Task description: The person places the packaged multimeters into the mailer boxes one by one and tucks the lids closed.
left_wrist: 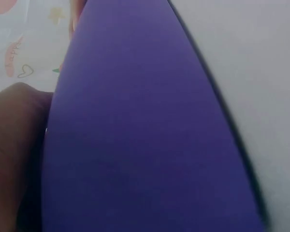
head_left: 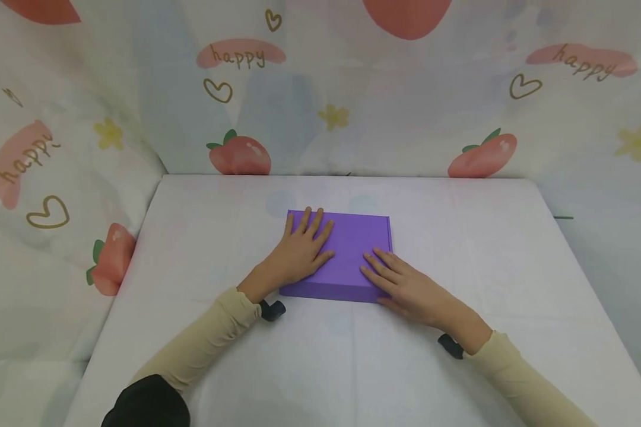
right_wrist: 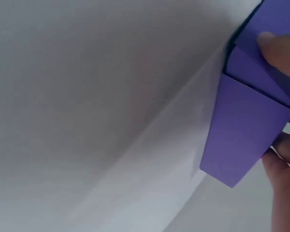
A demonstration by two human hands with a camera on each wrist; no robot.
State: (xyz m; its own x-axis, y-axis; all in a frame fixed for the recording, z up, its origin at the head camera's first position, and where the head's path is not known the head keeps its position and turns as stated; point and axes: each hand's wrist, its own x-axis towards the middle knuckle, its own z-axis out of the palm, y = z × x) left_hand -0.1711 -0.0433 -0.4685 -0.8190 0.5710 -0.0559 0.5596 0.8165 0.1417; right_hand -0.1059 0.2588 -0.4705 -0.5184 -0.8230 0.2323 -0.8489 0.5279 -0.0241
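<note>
A flat purple box (head_left: 352, 237) lies on the white table, its lid down. My left hand (head_left: 301, 249) rests on the lid's left part, fingers spread and straight, thumb pointing right. At the box's front right corner, my right hand (head_left: 406, 290) lays its straight fingers over the lid, the thumb lower by the front side. The right wrist view shows a thumb (right_wrist: 282, 53) against the box's purple side (right_wrist: 249, 125), where panel seams run across. In the left wrist view a purple side panel (left_wrist: 135, 116) fills the middle, with part of a hand (left_wrist: 14, 145) at the left edge.
The white tabletop (head_left: 310, 367) extends around the box. A pale cloth with strawberries, hearts and "happy" lettering hangs behind (head_left: 384, 112) and at the left. Dark wrist cameras (head_left: 272, 311) sit under both wrists. A black rounded shape (head_left: 146, 403) shows at the bottom left.
</note>
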